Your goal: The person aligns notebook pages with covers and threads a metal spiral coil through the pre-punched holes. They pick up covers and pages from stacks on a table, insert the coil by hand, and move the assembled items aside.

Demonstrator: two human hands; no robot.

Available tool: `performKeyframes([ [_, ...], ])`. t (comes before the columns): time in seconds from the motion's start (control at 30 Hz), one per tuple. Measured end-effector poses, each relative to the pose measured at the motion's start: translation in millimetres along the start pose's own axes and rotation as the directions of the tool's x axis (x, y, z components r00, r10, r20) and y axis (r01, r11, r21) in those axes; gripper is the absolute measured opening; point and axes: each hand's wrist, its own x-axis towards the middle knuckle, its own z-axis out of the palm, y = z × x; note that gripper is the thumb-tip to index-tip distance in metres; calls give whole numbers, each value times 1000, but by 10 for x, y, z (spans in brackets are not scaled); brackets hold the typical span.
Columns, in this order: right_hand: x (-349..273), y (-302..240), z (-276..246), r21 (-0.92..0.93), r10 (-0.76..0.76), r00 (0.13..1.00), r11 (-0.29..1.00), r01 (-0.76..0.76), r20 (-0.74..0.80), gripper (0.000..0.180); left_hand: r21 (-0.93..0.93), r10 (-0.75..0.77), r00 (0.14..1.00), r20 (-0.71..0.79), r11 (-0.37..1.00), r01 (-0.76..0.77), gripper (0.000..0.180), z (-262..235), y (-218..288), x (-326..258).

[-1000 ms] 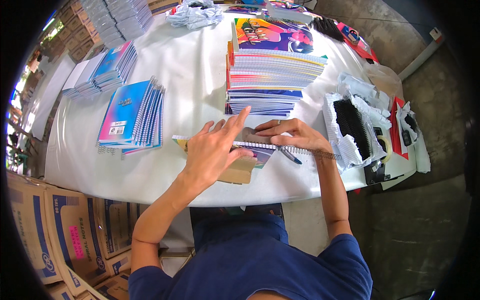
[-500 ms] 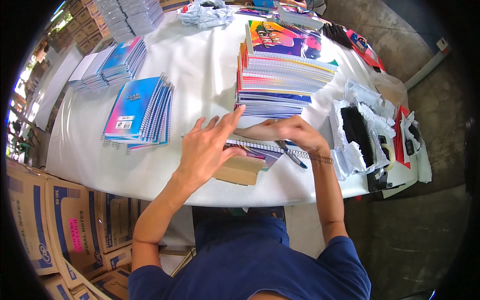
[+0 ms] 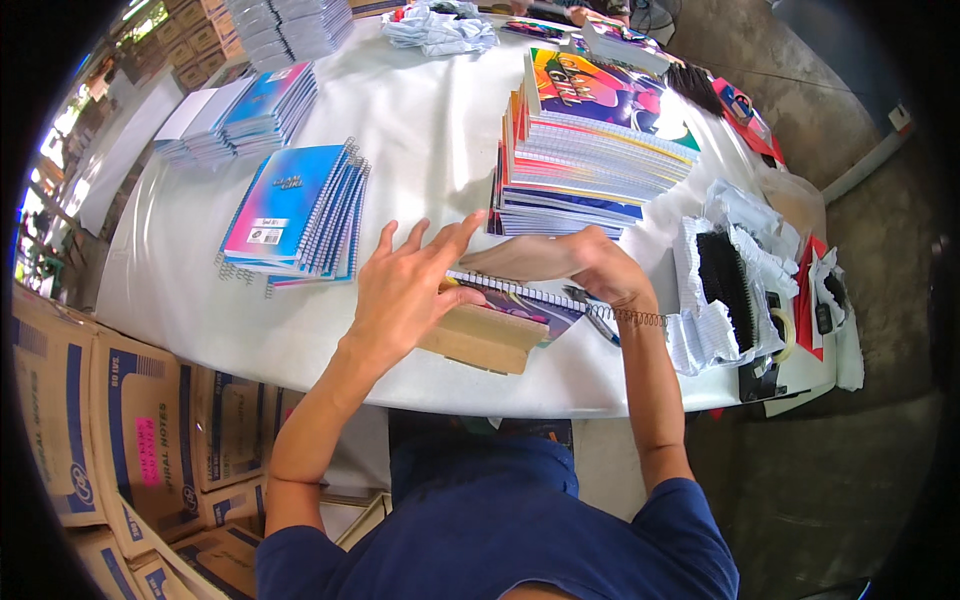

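Note:
A notebook (image 3: 520, 303) with a punched white edge lies in front of me, its dark purple cover partly showing. A wire spiral coil (image 3: 640, 318) sticks out past its right end, under my right wrist. Against the near side leans a bent brown cardboard piece (image 3: 483, 340). My left hand (image 3: 412, 278) grips the notebook's left end, thumb over the near side and fingers stretched beyond it. Above the punched edge is my right hand (image 3: 605, 275), its fingers smeared by motion. A dark pen-like tool (image 3: 602, 325) lies by the notebook's right end, partly hidden.
Beyond my hands rises a tall stack of colourful notebooks (image 3: 600, 145). Blue-pink spiral notebooks (image 3: 295, 205) are piled at left, with another stack (image 3: 262, 105) behind. Black coils (image 3: 722, 285) lie in crumpled wrapping at right, near a tape roll (image 3: 784, 335). Cartons (image 3: 145, 430) stand at lower left.
The view has shifted slightly, so the table's things sit further right. My right fingers still blur along the notebook's edge; my left hand stays at its left end.

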Motion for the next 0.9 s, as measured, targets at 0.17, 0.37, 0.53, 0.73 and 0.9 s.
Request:
performKeyframes([
  [0.17,137,-73,74,-147,44,999,988,-45,-9,50,-42,-56,998,27,998,57,92,-60,-45,-38],
  [0.37,200,-44,143,-35,12,1000,999,-11,27,51,-426,-230,973,-31,884,195,105,5,-151,-98],
  [0.53,250,-53,199,156,50,998,987,-43,-45,53,-784,-373,927,42,562,261,105,227,-351,-184],
  [0.73,278,15,160,284,12,998,959,6,-64,51,-887,-408,906,115,368,279,95,292,-430,-250],
  [0.9,427,-31,140,-215,57,997,974,-68,-56,49,-921,-417,904,92,310,237,91,334,-444,-273],
])
